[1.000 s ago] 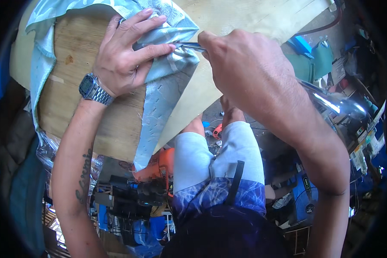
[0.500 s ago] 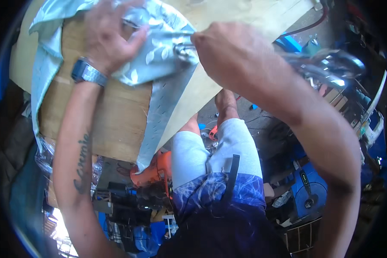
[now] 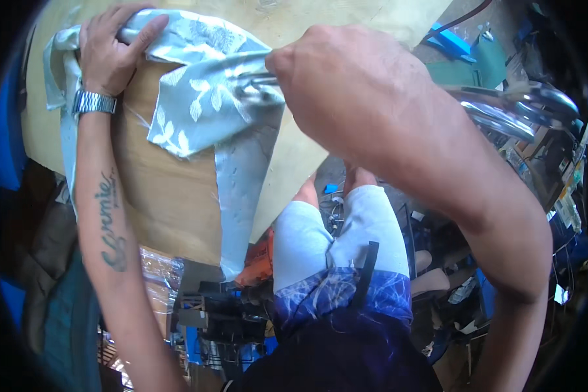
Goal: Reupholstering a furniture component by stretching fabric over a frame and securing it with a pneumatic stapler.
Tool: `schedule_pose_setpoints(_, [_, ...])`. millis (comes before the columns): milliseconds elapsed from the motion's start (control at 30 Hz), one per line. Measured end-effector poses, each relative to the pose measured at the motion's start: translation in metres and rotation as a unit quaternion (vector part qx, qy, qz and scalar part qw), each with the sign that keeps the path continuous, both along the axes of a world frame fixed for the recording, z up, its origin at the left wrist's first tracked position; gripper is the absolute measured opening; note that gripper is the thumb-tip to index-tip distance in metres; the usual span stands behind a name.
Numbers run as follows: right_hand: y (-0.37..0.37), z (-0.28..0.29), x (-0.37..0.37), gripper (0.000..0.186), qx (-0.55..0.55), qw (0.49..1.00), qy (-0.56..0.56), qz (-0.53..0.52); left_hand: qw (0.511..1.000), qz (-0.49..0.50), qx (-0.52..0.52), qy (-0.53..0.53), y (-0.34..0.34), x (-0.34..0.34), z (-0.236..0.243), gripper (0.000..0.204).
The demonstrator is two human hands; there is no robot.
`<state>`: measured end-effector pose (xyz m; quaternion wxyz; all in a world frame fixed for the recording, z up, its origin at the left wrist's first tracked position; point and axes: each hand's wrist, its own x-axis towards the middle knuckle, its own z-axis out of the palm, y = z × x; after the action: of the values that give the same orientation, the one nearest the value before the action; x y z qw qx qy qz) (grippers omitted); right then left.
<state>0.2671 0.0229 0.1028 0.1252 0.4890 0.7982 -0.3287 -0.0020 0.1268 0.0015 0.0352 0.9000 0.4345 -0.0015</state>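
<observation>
My left hand [image 3: 108, 55] lies on the upper left edge of a light blue fabric [image 3: 206, 108] with a white leaf pattern, its thumb spread away from the fingers. The fabric is folded over the rim of a brown wooden panel [image 3: 170, 196]. My right hand [image 3: 313, 72] is closed in a fist at the fabric's right side, where the cloth runs up into it in tight folds. Silvery streaks show in the bunched cloth beside that fist; whether they are metal or sheen I cannot tell. A plain strip of the fabric hangs down the panel's right side.
The panel rests on a larger pale board [image 3: 294, 147]. Beyond my right forearm is a shiny chrome object [image 3: 522, 111], partly hidden. An orange object [image 3: 258, 261] stands under the board's edge beside my legs. Clutter and a blue piece [image 3: 451, 42] lie on the floor.
My left hand has shifted left to the fabric's outer edge. My right fist has moved slightly left with the fabric, and the flap of patterned cloth hangs lower over the panel.
</observation>
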Motion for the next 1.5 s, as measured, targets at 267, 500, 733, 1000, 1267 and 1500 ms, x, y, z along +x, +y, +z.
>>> schedule_pose_setpoints(267, [0.026,0.000,-0.029,0.021,-0.049,0.997,-0.053,-0.029,0.986,0.117,-0.100,-0.064,0.005,-0.001,-0.003,0.038])
schedule_pose_setpoints(500, [0.040,0.003,-0.049,0.017,-0.071,0.990,-0.116,0.040,0.985,0.124,-0.109,-0.048,0.012,-0.009,0.006,0.041])
schedule_pose_setpoints(733, [0.030,0.003,-0.043,0.014,-0.071,0.989,-0.118,0.060,0.976,0.170,-0.109,-0.087,0.011,-0.021,-0.004,0.036])
schedule_pose_setpoints(1000, [-0.007,-0.029,-0.017,0.019,0.009,1.000,0.021,-0.014,0.895,0.232,-0.303,-0.232,0.027,-0.049,-0.040,0.027])
schedule_pose_setpoints(1267, [-0.031,-0.032,0.028,0.017,-0.018,1.000,-0.016,-0.011,0.899,0.179,-0.278,-0.288,0.011,-0.034,-0.033,0.026])
schedule_pose_setpoints(1500, [-0.040,-0.032,0.041,0.015,-0.036,0.998,-0.049,0.000,0.938,0.170,-0.244,-0.175,0.017,-0.036,-0.026,0.026])
